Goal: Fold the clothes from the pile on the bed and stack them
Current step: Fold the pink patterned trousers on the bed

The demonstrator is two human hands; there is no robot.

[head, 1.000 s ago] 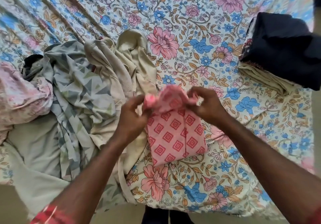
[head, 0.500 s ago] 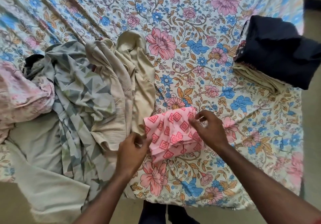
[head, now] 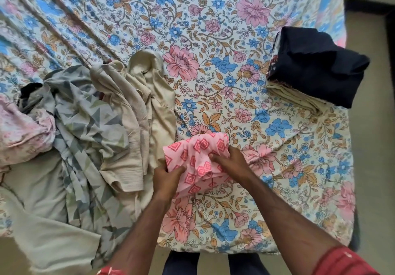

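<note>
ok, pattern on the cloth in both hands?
Pink cloth with red diamond-in-square motifs, clearest in the head view.

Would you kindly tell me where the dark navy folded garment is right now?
In the head view, the navy garment tops the folded stack at the bed's right edge, over a beige piece.

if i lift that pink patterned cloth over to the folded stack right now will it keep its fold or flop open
Likely floppy: the pink patterned cloth bunches and creases under the left hand and right hand, so it looks thin and soft. Probably light for its size. Its fold looks loose, so it may slump open unless supported underneath on the way to the folded stack.
</note>
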